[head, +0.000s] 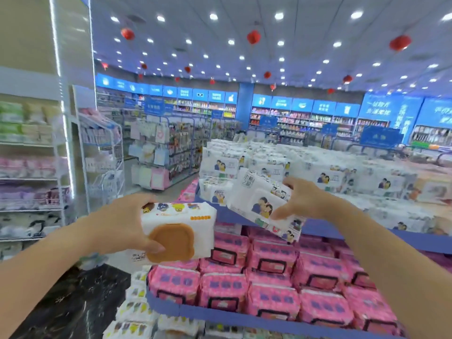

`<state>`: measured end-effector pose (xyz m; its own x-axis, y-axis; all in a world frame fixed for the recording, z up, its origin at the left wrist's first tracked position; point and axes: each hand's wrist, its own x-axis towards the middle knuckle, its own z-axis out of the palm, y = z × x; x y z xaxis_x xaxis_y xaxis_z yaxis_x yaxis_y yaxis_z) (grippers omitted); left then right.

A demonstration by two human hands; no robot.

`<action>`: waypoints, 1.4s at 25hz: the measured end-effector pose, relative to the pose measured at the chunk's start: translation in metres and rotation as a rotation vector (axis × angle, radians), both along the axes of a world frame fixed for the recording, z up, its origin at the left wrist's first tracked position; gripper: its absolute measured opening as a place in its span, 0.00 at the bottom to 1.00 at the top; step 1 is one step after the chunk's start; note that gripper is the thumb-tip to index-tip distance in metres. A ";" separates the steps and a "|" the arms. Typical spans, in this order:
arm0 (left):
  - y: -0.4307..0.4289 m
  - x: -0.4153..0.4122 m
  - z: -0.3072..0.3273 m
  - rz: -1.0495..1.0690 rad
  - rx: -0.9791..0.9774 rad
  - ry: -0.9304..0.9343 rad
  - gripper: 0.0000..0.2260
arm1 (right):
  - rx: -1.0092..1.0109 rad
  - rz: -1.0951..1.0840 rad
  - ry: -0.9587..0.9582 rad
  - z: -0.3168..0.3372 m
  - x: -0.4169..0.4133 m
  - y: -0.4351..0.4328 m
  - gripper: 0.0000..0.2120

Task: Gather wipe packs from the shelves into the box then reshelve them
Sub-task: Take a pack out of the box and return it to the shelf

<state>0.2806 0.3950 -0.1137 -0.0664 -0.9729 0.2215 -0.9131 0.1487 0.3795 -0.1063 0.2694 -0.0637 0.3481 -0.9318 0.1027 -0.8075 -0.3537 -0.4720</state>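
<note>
My left hand (122,223) grips a white wipe pack with an orange-brown lid (178,231), held in the air left of the display. My right hand (300,199) holds a white wipe pack printed with a cartoon couple (261,206), tilted, just in front of the upper tier. That upper tier (318,228) carries many matching white packs (325,172). The blue tier below (195,311) is filled with rows of pink wipe packs (271,270). No box is in view.
White packs with small cartoon prints (137,307) are stacked at the display's lower left. A dark marbled surface (73,302) lies at bottom left. Shelves of pastel packs (29,167) stand on the left, with a wire rack (102,155) beyond them.
</note>
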 end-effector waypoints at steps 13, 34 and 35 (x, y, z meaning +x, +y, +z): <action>-0.002 0.026 0.005 0.247 -0.081 0.050 0.47 | -0.289 0.097 0.298 0.011 0.125 -0.210 0.49; -0.020 -0.066 -0.001 -0.325 0.168 0.477 0.25 | 0.197 0.010 -1.030 -0.119 0.059 0.122 0.26; -0.020 -0.073 -0.007 -0.356 0.204 0.516 0.26 | 0.163 -0.051 -1.101 -0.125 0.057 0.133 0.23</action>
<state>0.2078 0.3752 -0.1203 -0.3261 -0.9371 0.1247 -0.5151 0.2868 0.8077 -0.0495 0.4028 -0.1891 0.1026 -0.9730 0.2070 0.0689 -0.2006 -0.9772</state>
